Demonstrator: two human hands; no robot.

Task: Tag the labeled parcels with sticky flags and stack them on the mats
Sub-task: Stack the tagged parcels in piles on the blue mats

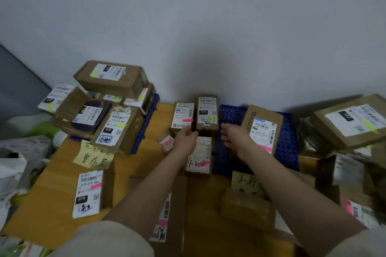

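A small upright parcel [207, 113], hand-marked on its label and carrying a yellow-green flag on its right edge, stands at the back of the table. My left hand [186, 136] is at its lower left and my right hand [230, 133] at its lower right, fingers relaxed and reaching toward it; neither plainly grips anything. Beside it stands a parcel with a pink flag [183, 116]. A flat parcel with a pink flag [199, 155] lies between my forearms. The left blue mat [149, 111] holds a stack of flagged parcels [112, 78]. The right blue mat [228, 113] holds one pink-flagged parcel [263, 128].
Yellow handwritten notes [94, 155] [246, 183] lie in front of each mat. A small taped bundle [166, 142] sits by my left wrist. More parcels lie at front left [89, 193], under my left arm [165, 221], front right [246, 207] and piled at far right [351, 123].
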